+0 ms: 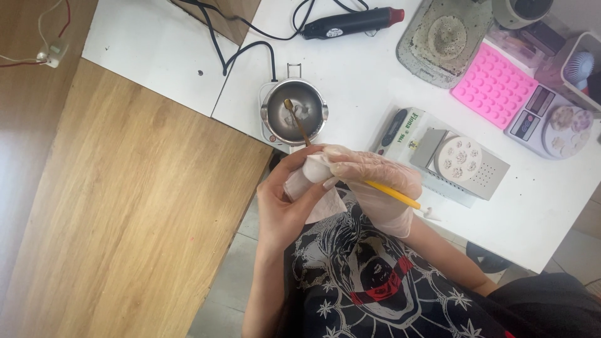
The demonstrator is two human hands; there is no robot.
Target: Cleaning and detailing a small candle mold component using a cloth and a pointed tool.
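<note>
My left hand (285,203), bare, holds a crumpled white tissue (311,178) over my lap at the table's edge. My right hand (379,191), in a thin clear glove, grips a yellow-handled brush (394,195) and presses its front end into the tissue. The brush's tip is hidden inside the tissue. Just beyond my hands a small metal pot (294,112) sits on a little white heater, with a brown stick (297,122) leaning in it.
On the white table (369,75) lie a black heat gun (350,23) with its cord, a grey tray (441,40), a pink silicone mould (494,84), a small scale (551,122), and a round white mould (459,158) on a grey box. A wooden floor lies at left.
</note>
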